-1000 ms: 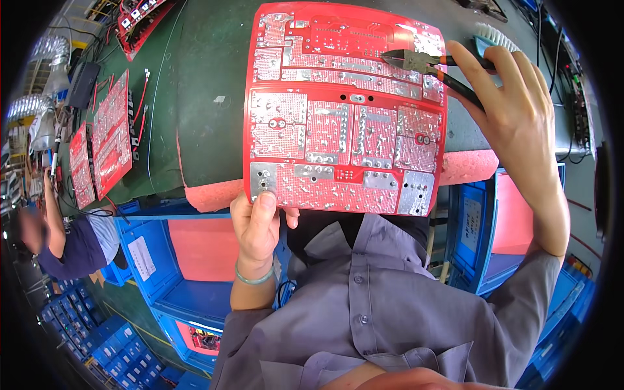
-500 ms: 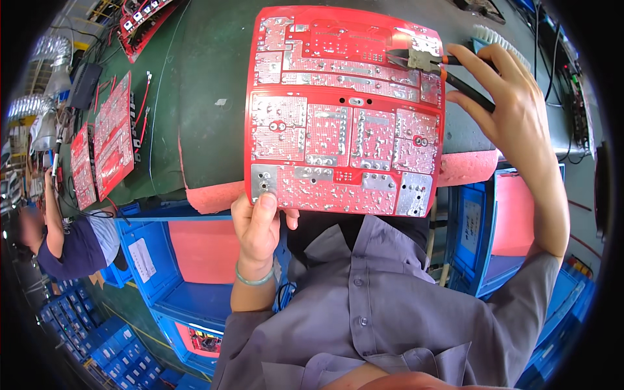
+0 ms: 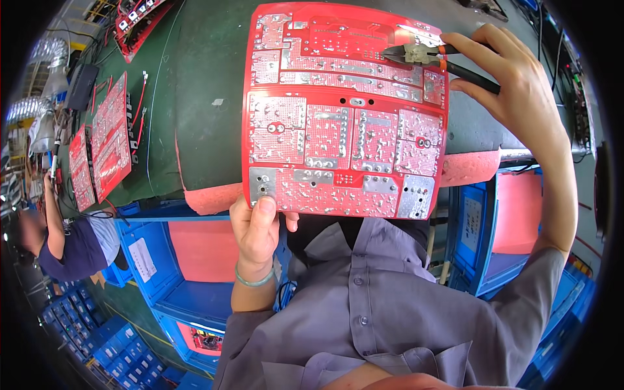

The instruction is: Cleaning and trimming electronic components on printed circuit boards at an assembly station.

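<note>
A large red circuit board point(image 3: 354, 166) with its soldered side up fills the middle of the view. At its lower left corner my left hand point(image 3: 259, 229) grips the edge, thumb on top and fingers underneath. My right hand point(image 3: 513, 81), right of the board, is closed on the handles of a pair of cutting pliers point(image 3: 416, 54). One handle lies near the forefinger, the other against the thumb. The pliers' jaws lie over the board's upper right part, near small solder points. Whether the jaw tips touch the board I cannot tell.
More red boards point(image 3: 112, 140) with wires stand at the left of the green bench point(image 3: 208, 123), whose front edge has pink foam point(image 3: 211, 198). A brush point(image 3: 497, 40) lies behind my right hand. Blue bins point(image 3: 156, 273) stand below. Another person point(image 3: 71, 244) works at far left.
The pliers' jaws have shifted slightly left and up over the board, and my right hand has moved up a little. My left hand keeps its hold on the corner.
</note>
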### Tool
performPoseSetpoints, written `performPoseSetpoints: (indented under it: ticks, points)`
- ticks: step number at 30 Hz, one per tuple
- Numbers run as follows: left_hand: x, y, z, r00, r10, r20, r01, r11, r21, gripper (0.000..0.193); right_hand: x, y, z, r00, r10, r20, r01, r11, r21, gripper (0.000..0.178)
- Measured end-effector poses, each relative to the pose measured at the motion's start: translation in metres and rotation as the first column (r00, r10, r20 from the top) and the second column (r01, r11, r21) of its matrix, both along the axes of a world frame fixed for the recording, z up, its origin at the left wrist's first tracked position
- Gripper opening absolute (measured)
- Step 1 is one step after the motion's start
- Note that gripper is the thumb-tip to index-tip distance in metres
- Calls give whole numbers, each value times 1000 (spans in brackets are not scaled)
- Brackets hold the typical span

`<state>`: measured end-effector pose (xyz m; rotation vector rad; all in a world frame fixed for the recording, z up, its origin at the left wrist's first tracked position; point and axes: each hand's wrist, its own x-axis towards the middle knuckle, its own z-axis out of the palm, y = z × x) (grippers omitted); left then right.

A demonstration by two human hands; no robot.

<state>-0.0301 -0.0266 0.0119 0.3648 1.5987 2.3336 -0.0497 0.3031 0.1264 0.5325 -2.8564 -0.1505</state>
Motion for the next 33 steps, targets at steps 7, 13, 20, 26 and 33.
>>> performPoseSetpoints:
  ticks: [7,13,20,26,33]
  points:
    - [1,0,-2,1000,11,5,-11,1000,3,27,2,-1,-2,999,-29,14,29,999,-35,51]
    - [1,1,0,1000,9,8,-9,1000,3,28,4,-3,-1,1000,1,-4,-1,999,-37,51]
    - [2,0,0,1000,6,5,-6,1000,6,27,10,-29,4,996,-48,-81,47,999,-19,51]
    - [17,7,8,999,43,4,-42,988,-145,27,17,-22,-9,985,-37,-168,57,992,113,53]
    - [27,25,5,623,-688,-371,442,702,-559,48,23,-26,-12,990,-127,-53,126,992,-20,53]
